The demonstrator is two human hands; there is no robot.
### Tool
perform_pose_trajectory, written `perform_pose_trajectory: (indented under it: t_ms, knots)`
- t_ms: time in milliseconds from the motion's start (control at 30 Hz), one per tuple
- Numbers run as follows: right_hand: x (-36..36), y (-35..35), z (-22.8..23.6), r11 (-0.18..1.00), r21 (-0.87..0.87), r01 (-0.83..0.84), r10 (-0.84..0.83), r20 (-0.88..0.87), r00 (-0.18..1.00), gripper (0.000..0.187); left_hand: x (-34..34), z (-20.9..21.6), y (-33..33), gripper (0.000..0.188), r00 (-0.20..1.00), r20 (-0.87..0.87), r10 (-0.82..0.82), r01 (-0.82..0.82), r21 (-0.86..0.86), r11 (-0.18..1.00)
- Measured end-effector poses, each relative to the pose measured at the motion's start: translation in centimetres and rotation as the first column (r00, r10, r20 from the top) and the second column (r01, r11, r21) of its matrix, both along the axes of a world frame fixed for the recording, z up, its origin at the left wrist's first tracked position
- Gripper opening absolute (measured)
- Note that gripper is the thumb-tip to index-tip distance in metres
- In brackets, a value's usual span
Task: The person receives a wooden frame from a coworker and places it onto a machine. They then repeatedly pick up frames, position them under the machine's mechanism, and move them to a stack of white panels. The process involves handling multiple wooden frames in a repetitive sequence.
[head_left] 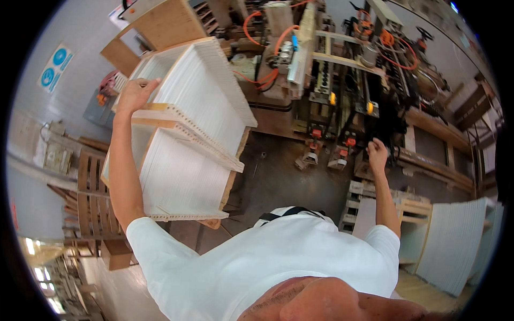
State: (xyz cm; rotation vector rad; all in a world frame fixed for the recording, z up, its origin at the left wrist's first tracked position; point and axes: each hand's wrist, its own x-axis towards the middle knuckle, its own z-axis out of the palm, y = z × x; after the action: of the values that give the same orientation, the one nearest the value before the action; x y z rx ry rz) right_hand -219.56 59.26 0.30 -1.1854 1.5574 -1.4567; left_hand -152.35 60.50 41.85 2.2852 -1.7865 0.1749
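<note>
My left hand (136,95) is over the top of the nearer part of a tall white panel stack (198,83), at the left. One of its digits stretches out to the right, and the rest are partly hidden; I see nothing held in it. A second stack of white panels (184,174) stands closer to me, with rows of small holes along the panel edges. Out to the right, my right hand (377,151) hangs in the air beside the machine, its fingers curled with nothing visible in them.
Ahead on the right stands a boring machine (342,101) with orange hoses and foot pedals (337,158). More white panels (452,246) are stacked at the lower right, near a wooden pallet (350,206). Slatted pallets (91,182) lean at the left; brown boards (160,27) stand behind the stacks.
</note>
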Motion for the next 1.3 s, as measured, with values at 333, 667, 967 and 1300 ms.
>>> perform_pose_trajectory:
  t_ms: [333, 667, 967, 1300]
  knots:
    - [-8.1, 5.6, 9.7, 0.979, -0.184, 0.088, -0.143, -0.306, 0.941, 0.029, -1.7, -3.1, -6.7, 0.043, 0.976, 0.216, 0.004, -0.01, 0.025, 1.0]
    - [-26.0, 12.5, 24.9, 0.618, -0.726, 0.303, -0.759, -0.651, -0.012, 0.031, -6.1, -3.1, -7.6, 0.061, 0.914, 0.403, 0.049, 0.061, -0.255, 0.965]
    - [-40.4, 26.0, 27.6, 0.146, 0.037, 0.989, -0.151, -0.987, 0.06, 0.028, -32.8, -7.6, 1.0, 0.042, 0.669, -0.002, -0.744, 0.689, -0.376, 0.62]
    - [-39.5, 26.8, 24.2, 0.574, -0.509, 0.642, -0.313, -0.86, -0.402, 0.017, -47.1, -22.1, 1.9, 0.041, 0.278, -0.752, -0.598, 0.871, -0.064, 0.487]
